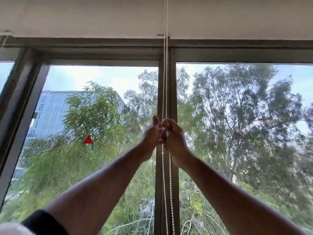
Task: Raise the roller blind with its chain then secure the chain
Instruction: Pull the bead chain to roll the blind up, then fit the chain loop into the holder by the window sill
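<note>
Chain point(166, 85) in right hand's point(174, 138) curled fingers

Window mullion point(173, 99) right behind chain point(165, 82)

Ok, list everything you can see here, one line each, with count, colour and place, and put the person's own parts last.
bead chain: one loop, two white strands, hanging down in front of the central window post.
window post: one, grey, centre, between the panes.
window frame: one, grey, across the top and down the left.
roller blind: one, off-white, across the top of the view.
red triangle: one, on or beyond the left pane.
building: one, blue glass, outside left.
trees: several, green, outside.
black sleeve: one, bottom left.
left hand: one, fingers straight, beside the chain.
right hand: one, fingers curled round the chain.
</note>
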`<state>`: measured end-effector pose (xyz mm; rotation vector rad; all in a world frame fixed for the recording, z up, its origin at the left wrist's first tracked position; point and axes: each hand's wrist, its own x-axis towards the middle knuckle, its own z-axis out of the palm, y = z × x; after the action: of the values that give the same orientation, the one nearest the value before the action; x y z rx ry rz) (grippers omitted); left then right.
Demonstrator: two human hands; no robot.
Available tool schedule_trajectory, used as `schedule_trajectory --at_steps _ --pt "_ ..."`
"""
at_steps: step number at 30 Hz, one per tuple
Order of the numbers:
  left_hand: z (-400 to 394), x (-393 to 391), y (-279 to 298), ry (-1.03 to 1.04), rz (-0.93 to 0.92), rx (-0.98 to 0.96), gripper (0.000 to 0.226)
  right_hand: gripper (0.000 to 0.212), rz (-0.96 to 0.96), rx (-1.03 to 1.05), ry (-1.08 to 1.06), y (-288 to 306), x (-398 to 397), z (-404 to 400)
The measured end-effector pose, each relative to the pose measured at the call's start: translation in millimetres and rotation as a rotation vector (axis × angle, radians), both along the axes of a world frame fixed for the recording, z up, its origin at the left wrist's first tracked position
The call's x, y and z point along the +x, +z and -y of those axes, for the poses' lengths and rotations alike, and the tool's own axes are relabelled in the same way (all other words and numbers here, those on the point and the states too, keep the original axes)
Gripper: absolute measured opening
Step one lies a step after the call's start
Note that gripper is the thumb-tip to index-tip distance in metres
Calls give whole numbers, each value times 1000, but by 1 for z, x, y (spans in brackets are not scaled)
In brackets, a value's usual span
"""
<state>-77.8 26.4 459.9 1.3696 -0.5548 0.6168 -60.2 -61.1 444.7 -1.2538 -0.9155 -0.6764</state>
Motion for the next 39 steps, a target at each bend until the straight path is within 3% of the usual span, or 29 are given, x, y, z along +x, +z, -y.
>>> schedule_trajectory --at_steps 7,12,25,34,39 --pt "20 -15 34 5 -1 -41 30 43 61 22 -45 -31 21 -8" --pt "32 3 29 26 52 -104 40 36 87 63 17 -27 19 1" --pt "18 15 -25 27 72 3 33 34 -3 -48 79 -83 36 5" --pt "13 51 -150 -15 -87 -21 38 24 -354 -108 169 -203 39 13" --pt "19 71 -232 17 -212 -35 39 36 -437 -135 127 -284 54 21"
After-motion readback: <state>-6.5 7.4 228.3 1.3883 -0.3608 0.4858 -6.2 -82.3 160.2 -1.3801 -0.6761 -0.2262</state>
